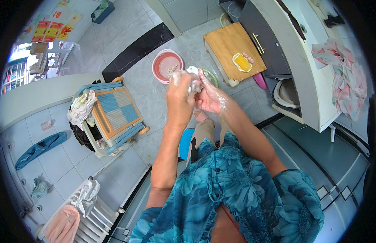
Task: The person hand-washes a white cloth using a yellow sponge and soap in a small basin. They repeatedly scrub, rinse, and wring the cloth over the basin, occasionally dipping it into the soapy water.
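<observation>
A small wet white cloth (pixel 194 86), thick with foam, is bunched between my two hands over the floor. My left hand (pixel 181 98) is closed around its left side, with suds on the knuckles. My right hand (pixel 209 98) faces it palm up, thumb raised and fingers curled against the cloth; foam runs down to the wrist. Partly hidden beneath the hands is a green basin (pixel 216 81). A pink basin (pixel 153 69) with a pale cloth (pixel 172 70) in it stands on the floor beyond my left hand. A yellow soap bar (pixel 243 63) lies in a dish on a wooden board (pixel 224 38).
A folded blue and orange plastic stand (pixel 119 111) with clothes is at the left. A grey cabinet (pixel 260 39) and a white washbasin counter (pixel 324 103) with a pink patterned cloth (pixel 348 82) are at the right. A white rack (pixel 100 215) holds garments at the lower left.
</observation>
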`<state>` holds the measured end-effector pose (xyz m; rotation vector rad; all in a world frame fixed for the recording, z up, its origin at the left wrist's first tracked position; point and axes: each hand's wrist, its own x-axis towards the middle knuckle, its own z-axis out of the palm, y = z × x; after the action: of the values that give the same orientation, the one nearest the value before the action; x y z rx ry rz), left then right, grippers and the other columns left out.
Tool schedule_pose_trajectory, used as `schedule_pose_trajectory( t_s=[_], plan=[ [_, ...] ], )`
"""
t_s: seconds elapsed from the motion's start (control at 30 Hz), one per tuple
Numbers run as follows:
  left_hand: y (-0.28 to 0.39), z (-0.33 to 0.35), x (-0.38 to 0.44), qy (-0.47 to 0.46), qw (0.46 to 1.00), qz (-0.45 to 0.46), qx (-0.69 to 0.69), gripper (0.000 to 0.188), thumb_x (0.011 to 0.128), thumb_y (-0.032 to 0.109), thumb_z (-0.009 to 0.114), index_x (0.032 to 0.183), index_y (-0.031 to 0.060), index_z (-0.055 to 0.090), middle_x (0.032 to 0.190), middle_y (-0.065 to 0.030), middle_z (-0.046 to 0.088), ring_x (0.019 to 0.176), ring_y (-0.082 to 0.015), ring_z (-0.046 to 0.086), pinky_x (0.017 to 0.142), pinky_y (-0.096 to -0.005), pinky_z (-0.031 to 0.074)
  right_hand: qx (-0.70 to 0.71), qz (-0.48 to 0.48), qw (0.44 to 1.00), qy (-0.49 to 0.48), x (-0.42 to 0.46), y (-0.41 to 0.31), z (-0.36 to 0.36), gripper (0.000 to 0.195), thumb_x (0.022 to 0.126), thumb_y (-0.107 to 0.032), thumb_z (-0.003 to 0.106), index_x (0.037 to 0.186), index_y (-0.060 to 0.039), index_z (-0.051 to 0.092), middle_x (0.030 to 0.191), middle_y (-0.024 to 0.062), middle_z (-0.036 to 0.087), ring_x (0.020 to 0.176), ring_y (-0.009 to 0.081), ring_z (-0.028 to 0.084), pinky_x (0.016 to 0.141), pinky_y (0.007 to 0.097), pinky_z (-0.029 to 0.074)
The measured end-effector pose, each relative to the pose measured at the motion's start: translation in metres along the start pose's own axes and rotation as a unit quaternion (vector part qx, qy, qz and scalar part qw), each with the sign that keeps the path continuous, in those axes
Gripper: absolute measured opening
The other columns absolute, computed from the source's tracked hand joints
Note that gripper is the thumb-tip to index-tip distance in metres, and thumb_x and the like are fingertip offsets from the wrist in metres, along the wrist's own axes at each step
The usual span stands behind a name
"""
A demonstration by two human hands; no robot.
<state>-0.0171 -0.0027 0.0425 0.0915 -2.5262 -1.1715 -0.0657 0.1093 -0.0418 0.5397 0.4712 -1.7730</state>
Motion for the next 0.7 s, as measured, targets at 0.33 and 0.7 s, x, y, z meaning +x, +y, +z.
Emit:
schedule_pose_trajectory(
  t_s=[0.33,0.7],
  plan=[
    [0.013,0.044,-0.052,0.044,0.995,-0.023,0.088,0.014,0.077,0.007,0.071,0.076,0.0018,0.058,0.064,-0.0133,0.054,0.056,-0.0300,0.055,0.053,-0.0380,0.044,0.031,-0.078,0.996,-0.011,0.018,0.004,0.011,0.017,0.091,-0.028,0.063,0.084,-0.0136,0.056,0.068,-0.0034,0.052,0.060,0.0066,0.053,0.050,0.0215,0.043],
    [0.003,0.048,-0.041,0.148,0.983,0.002,0.107,0.011,0.075,0.008,0.070,0.079,0.0009,0.062,0.065,-0.0147,0.057,0.054,-0.0289,0.057,0.050,-0.0372,0.043,0.055,-0.145,0.987,-0.049,0.035,0.000,0.006,0.013,0.091,-0.023,0.059,0.082,-0.0147,0.054,0.060,-0.0037,0.049,0.053,0.0072,0.049,0.051,0.0212,0.041]
  ],
)
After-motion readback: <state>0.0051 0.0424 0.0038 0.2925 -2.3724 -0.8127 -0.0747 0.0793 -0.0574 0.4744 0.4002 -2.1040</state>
